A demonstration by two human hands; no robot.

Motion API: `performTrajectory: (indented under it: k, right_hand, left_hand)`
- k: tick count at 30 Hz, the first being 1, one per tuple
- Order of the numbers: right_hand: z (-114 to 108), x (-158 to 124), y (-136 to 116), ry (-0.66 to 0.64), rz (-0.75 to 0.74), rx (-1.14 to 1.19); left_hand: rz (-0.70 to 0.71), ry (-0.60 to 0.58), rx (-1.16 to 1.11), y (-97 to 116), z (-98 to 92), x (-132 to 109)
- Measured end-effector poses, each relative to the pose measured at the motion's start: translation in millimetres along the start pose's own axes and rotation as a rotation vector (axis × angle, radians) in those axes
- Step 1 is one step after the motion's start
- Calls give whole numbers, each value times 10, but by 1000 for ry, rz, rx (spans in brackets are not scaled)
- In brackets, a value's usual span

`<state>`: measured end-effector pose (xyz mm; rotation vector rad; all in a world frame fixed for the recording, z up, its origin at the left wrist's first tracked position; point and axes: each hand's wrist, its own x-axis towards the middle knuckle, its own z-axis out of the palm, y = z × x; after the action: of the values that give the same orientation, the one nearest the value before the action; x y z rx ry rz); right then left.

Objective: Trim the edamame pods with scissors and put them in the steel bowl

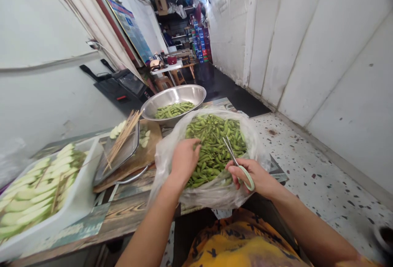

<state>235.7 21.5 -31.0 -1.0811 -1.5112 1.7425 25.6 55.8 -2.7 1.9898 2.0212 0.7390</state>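
A translucent plastic bag (166,148), its mouth spread wide, holds a heap of green edamame pods (211,152) right in front of me. My left hand (186,156) is over the left side of the heap, with its fingers curled and pinched. A little green shows at those fingertips, but I cannot make out what they hold. At the right side of the bag, my right hand (250,175) grips scissors (246,177) with pale green handles. Their slightly parted blades point up and left over the pods, apart from my left hand.
Behind the bag stands a steel basin (173,91) with more pods. To the left are a metal tray (121,158) with wooden skewers (124,136), a wooden board (153,136), and a white tub (87,189) of skewered pale green slices. A white wall (307,54) runs along the right.
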Motion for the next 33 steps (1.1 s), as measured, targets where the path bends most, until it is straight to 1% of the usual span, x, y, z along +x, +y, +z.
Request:
performTrajectory:
  k: [2, 4, 7, 10, 12, 14, 16, 18, 20, 23, 28, 30, 33]
  right_hand:
    - [1, 7, 17, -3, 0, -1]
    - [6, 19, 31, -14, -1, -11]
    - [15, 28, 35, -28, -12, -27]
    - [17, 18, 22, -32, -11, -30]
    - [14, 8, 14, -39, 0, -43]
    - [10, 3, 11, -51, 13, -70]
    - [6, 6, 12, -59, 24, -93]
    - [3, 15, 14, -64, 32, -107]
    - [1, 24, 16, -74, 36, -116]
    - [4, 26, 21, -79, 31, -110]
    - [21, -12, 18, -36, 15, -74]
    - [25, -27, -6, -45, 15, -96]
    - [36, -30, -72, -89, 17, -149]
  left_hand:
    - [34, -88, 226, -36, 16, -4]
    - [66, -173, 333, -51, 47, -20]
    - [82, -199, 362, -33, 88, -37]
    - [51, -179, 303, -15, 95, -44]
    - [54, -148, 188, -21, 84, -54]
    - [32, -105, -13, -32, 65, -73]
    - [-37, -80, -281, -32, 45, -101]
    - [-124, -107, -524, -6, 26, -135]
    - [-205, -128, -692, 40, 11, -167]
    - [-290, -83, -843, 111, -7, -196]
    - [-362, 30, -1009, 158, -49, -205]
    - [-367, 11, -1063, 169, -72, -211]
    - [-363, -83, -1100, 202, -91, -232]
